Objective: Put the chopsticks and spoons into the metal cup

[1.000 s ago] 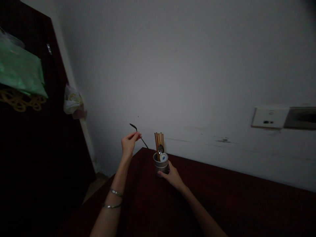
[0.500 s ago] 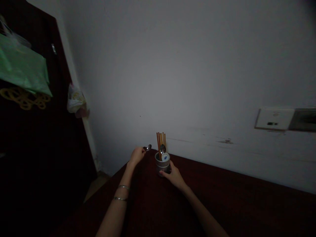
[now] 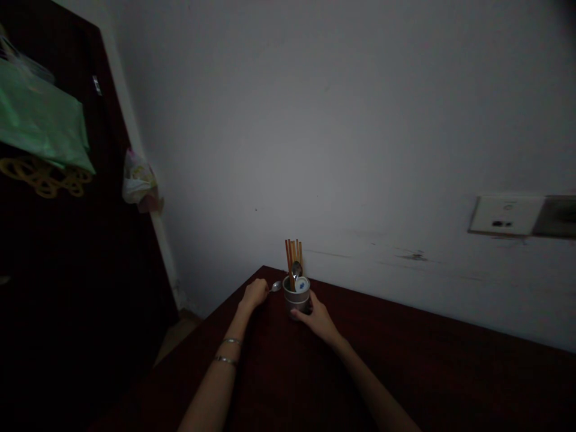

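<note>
A grey cup stands upright near the back corner of the dark red table. Several wooden chopsticks, a metal spoon and a white spoon with a blue mark stick up out of it. My right hand is wrapped round the cup's right side, thumb across the front. Left of the cup, my left hand is closed on the handle of a small metal spoon, whose bowl points toward the cup, low over the table.
Behind the table rises a grey wall with a socket plate at the right. A dark door stands at the left, with a green bag hanging on it. A plastic bag hangs beside the frame.
My left hand has moved down with the small spoon, whose bowl is now lower and beside the cup's rim. My right hand keeps its hold on the cup.
</note>
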The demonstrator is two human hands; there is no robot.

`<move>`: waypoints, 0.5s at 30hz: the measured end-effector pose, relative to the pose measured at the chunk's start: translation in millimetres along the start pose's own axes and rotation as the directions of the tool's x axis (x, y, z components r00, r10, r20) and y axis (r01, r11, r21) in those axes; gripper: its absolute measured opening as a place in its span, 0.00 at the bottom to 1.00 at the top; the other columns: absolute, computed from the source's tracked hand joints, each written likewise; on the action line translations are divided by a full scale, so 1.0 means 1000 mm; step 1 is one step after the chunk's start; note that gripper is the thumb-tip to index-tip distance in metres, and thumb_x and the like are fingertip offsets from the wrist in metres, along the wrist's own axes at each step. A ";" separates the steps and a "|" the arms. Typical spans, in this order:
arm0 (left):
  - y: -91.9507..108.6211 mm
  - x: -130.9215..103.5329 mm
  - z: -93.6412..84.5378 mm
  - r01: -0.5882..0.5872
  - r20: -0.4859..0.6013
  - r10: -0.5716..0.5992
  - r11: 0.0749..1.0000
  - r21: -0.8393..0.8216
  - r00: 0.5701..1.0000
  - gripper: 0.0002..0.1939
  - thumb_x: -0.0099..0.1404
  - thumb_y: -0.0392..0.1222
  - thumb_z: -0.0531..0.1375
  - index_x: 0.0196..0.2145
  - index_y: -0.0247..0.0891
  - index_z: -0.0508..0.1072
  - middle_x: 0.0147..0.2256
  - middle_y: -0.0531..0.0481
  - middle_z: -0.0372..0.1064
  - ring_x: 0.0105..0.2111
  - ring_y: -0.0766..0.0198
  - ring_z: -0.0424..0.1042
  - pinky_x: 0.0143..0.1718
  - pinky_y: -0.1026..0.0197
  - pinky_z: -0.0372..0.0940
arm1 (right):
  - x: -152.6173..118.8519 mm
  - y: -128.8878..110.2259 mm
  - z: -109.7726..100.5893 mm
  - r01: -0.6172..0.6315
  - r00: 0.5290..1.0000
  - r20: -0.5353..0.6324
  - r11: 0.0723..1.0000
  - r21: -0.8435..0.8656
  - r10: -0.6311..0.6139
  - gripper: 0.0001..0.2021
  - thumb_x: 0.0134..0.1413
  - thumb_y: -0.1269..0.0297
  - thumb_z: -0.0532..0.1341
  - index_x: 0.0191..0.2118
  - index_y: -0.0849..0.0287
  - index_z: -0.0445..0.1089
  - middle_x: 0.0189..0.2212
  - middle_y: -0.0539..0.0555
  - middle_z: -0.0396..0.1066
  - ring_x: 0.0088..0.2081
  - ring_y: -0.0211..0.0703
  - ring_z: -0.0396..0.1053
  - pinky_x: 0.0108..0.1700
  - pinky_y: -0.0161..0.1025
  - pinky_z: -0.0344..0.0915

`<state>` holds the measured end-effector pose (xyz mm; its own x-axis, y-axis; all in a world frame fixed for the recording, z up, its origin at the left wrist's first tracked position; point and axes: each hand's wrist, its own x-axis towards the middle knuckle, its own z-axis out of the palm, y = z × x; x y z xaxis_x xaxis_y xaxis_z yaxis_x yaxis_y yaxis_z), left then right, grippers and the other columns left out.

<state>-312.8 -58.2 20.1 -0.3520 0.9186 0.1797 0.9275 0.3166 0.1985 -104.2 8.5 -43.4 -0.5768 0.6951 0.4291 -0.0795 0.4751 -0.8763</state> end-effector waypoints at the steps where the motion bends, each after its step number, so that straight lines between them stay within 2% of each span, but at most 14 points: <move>1: 0.000 -0.001 0.000 -0.002 0.005 0.002 1.000 0.008 1.000 0.09 0.54 0.32 0.54 0.26 0.35 0.75 0.31 0.40 0.72 0.33 0.57 0.71 0.33 0.62 0.61 | 0.000 0.000 0.000 0.000 1.000 0.001 1.000 0.002 0.000 0.36 0.38 0.59 0.65 0.56 0.57 0.54 0.50 0.59 0.65 0.50 0.50 0.64 0.52 0.49 0.60; 15: -0.002 0.001 0.005 0.029 0.088 -0.032 0.999 0.040 0.996 0.09 0.55 0.32 0.55 0.29 0.36 0.75 0.35 0.42 0.73 0.38 0.59 0.70 0.36 0.64 0.61 | -0.003 -0.011 -0.002 0.008 1.000 0.022 1.000 -0.011 -0.008 0.33 0.40 0.61 0.64 0.54 0.58 0.55 0.50 0.58 0.65 0.51 0.49 0.64 0.53 0.47 0.59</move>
<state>-314.4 -56.8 15.4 -0.3692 0.9252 0.0880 0.9213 0.3520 0.1651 -100.1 2.0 -34.4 -0.5943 0.6792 0.4308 -0.0751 0.4864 -0.8705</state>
